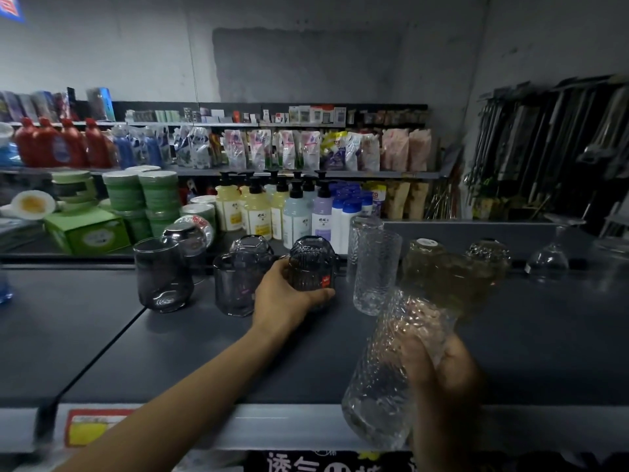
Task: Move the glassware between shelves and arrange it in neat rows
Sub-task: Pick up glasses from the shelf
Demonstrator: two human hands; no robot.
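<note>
Glassware stands in a row on the dark shelf [102, 335]. Left hand [282, 294] wraps a smoky ribbed glass [311, 264] there; right hand [439, 366] grips a tilted textured tumbler [384, 379] over the front edge.

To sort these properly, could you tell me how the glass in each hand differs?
The left hand grips a dark ribbed glass standing on the shelf; the right hand holds a clear dimpled glass tilted in the air. The dark glass is squat, the clear glass tall. Both are textured.

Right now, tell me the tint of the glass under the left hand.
Smoky grey, ribbed glass, seen in the head view.
</note>
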